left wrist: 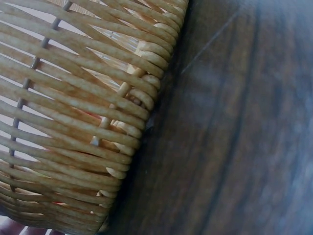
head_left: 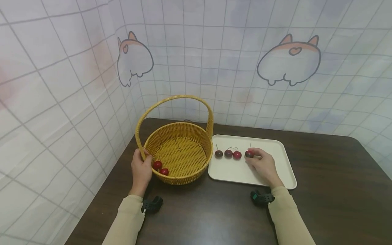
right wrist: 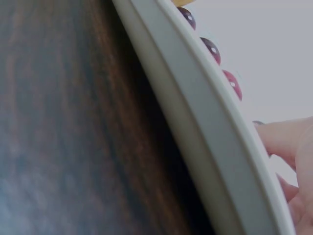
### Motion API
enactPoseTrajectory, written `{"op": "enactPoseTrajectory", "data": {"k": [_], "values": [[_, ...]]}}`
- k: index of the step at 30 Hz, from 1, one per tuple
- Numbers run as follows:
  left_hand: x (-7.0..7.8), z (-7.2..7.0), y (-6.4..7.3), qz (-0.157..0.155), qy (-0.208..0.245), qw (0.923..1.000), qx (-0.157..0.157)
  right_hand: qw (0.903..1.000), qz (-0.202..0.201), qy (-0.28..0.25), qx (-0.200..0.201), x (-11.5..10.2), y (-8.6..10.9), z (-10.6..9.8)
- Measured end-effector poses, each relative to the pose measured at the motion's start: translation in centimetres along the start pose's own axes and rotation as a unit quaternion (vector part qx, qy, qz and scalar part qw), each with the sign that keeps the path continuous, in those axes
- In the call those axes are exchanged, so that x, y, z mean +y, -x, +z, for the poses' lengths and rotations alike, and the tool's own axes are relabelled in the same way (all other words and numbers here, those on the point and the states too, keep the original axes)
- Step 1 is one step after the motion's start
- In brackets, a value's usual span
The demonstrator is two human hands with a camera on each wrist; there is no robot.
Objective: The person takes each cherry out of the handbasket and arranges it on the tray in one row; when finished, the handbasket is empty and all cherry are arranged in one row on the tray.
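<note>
A yellow woven basket (head_left: 179,153) with a tall arched handle stands on the table. My left hand (head_left: 142,170) grips its left side where the handle meets the rim; close by, two red cherries (head_left: 161,168) lie inside. In the left wrist view the basket's woven wall (left wrist: 83,98) hides most of that hand. To the right of the basket lies a white tray (head_left: 232,170). Over it my right hand (head_left: 263,165) pinches a dark red cherry (head_left: 249,154) between thumb and fingers. Left of that cherry, three more stemmed cherries (head_left: 228,153) sit in a row on the tray.
Dark wooden table (head_left: 202,217) extends in front of the basket and to the tray's right. A white grid-patterned cloth (head_left: 229,68) hangs behind the table and along its left side. The tray's raised edge (right wrist: 205,107) fills the middle of the right wrist view.
</note>
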State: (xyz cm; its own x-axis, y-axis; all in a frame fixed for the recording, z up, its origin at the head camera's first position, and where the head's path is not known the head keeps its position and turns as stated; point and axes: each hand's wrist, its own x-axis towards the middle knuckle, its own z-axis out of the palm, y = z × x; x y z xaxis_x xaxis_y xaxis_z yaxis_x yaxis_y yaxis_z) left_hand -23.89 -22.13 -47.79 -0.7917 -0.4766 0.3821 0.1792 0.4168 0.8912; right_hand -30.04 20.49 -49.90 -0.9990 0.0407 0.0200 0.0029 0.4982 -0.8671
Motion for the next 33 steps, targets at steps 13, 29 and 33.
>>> {"op": "enactPoseTrajectory", "data": {"k": [13, 29, 33], "values": [[0.03, 0.19, 0.03, -0.001, 0.002, 1.0000, -0.005, 0.9992, -0.004, 0.026, -0.031, -0.26, 0.41, -0.46], [0.14, 0.03, 0.20, -0.015, -0.003, 0.9999, -0.004, 0.9990, -0.004, 0.034, -0.030, -0.38, 0.32, -0.12], [0.04, 0.05, 0.11, -0.008, -0.002, 1.0000, -0.001, 0.9989, 0.004, 0.036, -0.029, -0.45, 0.22, -0.06]]}}
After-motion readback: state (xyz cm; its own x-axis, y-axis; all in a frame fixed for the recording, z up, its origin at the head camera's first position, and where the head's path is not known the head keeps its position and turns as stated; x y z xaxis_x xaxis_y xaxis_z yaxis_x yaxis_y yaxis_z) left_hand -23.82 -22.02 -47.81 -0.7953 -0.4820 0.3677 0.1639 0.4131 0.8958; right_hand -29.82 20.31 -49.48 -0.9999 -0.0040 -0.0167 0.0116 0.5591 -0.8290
